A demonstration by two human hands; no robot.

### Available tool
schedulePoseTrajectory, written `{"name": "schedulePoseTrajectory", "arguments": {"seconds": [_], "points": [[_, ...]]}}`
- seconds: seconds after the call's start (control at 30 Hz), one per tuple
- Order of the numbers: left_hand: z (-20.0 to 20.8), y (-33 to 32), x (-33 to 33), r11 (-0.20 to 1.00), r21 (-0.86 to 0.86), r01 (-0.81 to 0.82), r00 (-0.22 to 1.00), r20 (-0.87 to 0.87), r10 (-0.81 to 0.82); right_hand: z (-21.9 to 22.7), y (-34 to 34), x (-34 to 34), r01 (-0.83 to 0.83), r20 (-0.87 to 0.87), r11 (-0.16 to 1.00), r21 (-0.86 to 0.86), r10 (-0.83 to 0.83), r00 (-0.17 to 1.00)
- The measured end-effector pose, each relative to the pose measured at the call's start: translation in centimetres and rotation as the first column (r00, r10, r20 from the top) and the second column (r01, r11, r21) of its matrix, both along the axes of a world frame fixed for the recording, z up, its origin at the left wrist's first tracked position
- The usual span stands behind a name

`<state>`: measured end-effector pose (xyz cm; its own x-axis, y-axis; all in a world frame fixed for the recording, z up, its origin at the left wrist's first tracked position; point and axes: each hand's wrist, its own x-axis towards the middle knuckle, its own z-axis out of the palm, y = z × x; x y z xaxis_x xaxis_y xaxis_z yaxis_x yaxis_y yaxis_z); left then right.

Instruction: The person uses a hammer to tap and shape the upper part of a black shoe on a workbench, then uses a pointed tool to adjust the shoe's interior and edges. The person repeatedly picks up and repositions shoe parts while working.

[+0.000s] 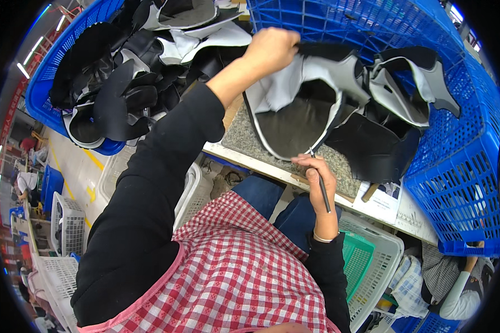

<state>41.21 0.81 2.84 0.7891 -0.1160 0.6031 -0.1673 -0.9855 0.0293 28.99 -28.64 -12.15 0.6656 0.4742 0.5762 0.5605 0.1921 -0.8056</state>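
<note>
My left hand (272, 51) is closed at the far edge of a black shoe upper (294, 125) with white and grey lining, pinching it. The upper lies spread with its lining side up over a speckled stone slab (244, 133). My right hand (320, 180) holds a slim, dark pen-like tool (321, 186). The tool's thin tip is at the upper's near edge, and the fingertips rest beside that edge. To the right, more black uppers (400, 97) with pale lining are heaped against the upper in my hands.
A blue basket (41, 105) at the left overflows with black and white pieces. Tall blue baskets (455, 183) stand behind and at the right. A wooden stick (370, 192) and papers (386, 202) lie at the bench's front. Below is a white crate (391, 255) with a green basket (358, 261).
</note>
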Motion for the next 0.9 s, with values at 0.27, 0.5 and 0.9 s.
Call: {"name": "schedulePoseTrajectory", "arguments": {"seconds": [0.27,0.5,0.9], "points": [[0.2,-0.3,3.4,0.96,-0.184,0.213,0.901,-0.343,-0.266,1.8,5.5,6.2,0.324,0.257,0.921,-0.218,-0.266,0.929],[1.2,23.5,5.1,0.899,-0.423,-0.111,0.859,0.415,0.301,-0.9,5.4,7.4,0.384,0.193,0.891,-0.242,-0.343,0.919],[-2.0,28.3,3.0,0.732,0.48,-0.482,0.691,-0.306,0.655,-0.9,6.1,7.5,0.418,0.193,0.866,-0.277,-0.376,0.906]]}}
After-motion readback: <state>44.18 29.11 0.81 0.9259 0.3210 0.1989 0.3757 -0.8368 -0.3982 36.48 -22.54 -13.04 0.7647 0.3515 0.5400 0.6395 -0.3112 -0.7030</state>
